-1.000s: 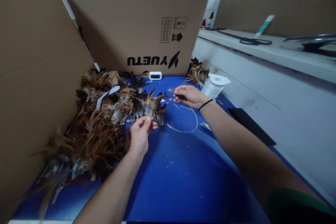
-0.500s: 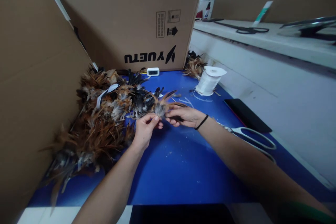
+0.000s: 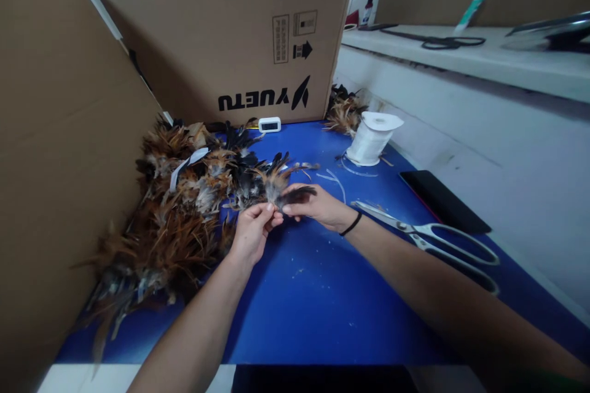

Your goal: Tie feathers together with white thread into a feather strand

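Observation:
Pinched between the thumb and fingers of my left hand (image 3: 252, 228) is the base of a small bunch of brown and grey feathers (image 3: 273, 187). My right hand (image 3: 318, 207), with a black band at the wrist, grips a dark feather (image 3: 298, 194) by its lower end, right beside that bunch. The fingertips of both hands nearly meet, and they hide the feather stems. To the left of my hands lies a large pile of brown, black and grey feathers (image 3: 170, 239), with a white strip (image 3: 187, 167) on top.
Scissors (image 3: 415, 230) lie on the blue table (image 3: 295, 313) beside my right forearm, with a black phone (image 3: 442, 201) behind them. A white spool (image 3: 372, 140) and a small digital display (image 3: 270, 125) stand further back. Cardboard panels (image 3: 207, 31) rise behind and left.
My right hand has moved slightly left, bringing the dark feather up against the bunch. The dark feather now points right and up. The view has shifted slightly.

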Demonstrator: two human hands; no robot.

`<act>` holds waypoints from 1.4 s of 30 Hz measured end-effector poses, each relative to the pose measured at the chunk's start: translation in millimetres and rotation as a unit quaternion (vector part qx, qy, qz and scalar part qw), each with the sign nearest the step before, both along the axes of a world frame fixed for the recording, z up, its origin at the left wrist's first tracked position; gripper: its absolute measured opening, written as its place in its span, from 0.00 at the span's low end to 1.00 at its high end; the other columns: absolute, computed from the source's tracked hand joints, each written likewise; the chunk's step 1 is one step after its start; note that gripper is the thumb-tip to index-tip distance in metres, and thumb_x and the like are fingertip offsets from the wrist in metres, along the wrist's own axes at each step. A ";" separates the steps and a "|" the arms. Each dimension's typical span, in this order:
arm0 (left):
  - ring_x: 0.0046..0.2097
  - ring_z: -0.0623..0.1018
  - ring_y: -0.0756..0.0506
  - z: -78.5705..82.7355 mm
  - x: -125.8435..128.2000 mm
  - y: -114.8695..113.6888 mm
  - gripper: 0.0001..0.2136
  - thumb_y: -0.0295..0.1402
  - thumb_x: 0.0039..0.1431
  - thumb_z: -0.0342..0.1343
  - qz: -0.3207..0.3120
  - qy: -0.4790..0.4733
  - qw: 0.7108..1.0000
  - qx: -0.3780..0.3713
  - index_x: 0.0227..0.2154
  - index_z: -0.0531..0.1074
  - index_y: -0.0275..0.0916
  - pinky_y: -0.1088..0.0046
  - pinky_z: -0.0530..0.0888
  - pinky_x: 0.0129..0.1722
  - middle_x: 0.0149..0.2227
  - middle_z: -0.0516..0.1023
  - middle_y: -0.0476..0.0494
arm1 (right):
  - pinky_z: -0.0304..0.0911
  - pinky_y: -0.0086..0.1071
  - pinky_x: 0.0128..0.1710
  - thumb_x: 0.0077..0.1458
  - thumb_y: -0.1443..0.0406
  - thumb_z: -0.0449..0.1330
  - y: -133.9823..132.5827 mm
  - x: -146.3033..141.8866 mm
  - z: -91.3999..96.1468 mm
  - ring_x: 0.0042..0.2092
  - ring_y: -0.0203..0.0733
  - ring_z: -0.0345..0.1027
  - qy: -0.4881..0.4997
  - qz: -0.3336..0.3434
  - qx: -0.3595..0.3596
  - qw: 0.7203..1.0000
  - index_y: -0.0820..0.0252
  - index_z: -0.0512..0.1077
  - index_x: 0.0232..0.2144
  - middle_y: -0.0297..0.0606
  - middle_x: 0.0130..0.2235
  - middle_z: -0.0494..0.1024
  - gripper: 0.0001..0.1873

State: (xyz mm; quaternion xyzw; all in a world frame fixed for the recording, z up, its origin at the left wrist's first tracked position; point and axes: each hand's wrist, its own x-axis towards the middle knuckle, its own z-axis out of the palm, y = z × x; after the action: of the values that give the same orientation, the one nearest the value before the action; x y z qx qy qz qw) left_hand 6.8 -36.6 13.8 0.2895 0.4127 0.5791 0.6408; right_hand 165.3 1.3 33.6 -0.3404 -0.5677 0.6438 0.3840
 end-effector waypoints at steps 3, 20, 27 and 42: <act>0.25 0.74 0.54 -1.0 -0.3 0.0 0.11 0.32 0.39 0.68 -0.010 0.000 1.000 0.001 0.23 0.74 0.31 0.82 0.73 0.27 0.22 0.75 0.47 | 0.61 0.28 0.23 0.41 0.62 0.67 -2.1 -4.0 0.6 0.23 0.31 0.63 -0.037 -0.023 0.045 0.998 0.63 0.73 0.29 0.30 0.22 0.71 0.12; 0.22 0.72 0.56 -0.6 -3.2 -1.7 0.11 0.35 0.44 0.65 -0.065 0.005 0.997 -0.033 0.26 0.73 0.32 0.83 0.72 0.21 0.24 0.75 0.47 | 0.64 0.32 0.24 0.38 0.64 0.68 0.7 -1.5 7.2 0.22 0.33 0.63 -0.016 -0.133 0.100 0.986 0.57 0.72 0.26 0.31 0.23 0.71 0.10; 0.20 0.70 0.57 2.1 -1.6 -2.7 0.11 0.34 0.44 0.65 -0.093 -0.007 0.995 -0.044 0.26 0.73 0.31 0.84 0.70 0.18 0.22 0.74 0.47 | 0.64 0.33 0.25 0.39 0.68 0.68 -2.0 -2.7 11.7 0.22 0.34 0.63 -0.036 -0.137 0.122 0.982 0.57 0.72 0.24 0.32 0.23 0.72 0.07; 0.19 0.68 0.57 2.3 -0.3 -3.3 0.12 0.35 0.43 0.66 -0.102 0.014 0.994 -0.045 0.27 0.73 0.31 0.84 0.69 0.18 0.21 0.73 0.47 | 0.67 0.42 0.41 0.42 0.64 0.66 -1.7 -1.8 -4.1 0.35 0.43 0.71 -0.044 -0.143 0.192 0.970 0.55 0.75 0.26 0.37 0.31 0.77 0.04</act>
State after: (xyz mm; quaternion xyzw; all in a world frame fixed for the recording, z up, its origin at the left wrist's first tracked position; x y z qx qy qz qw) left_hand 6.6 -39.9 16.1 0.3093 0.4152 0.4874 0.7031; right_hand 163.4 -0.4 29.6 -0.3658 -0.6423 0.4453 0.5052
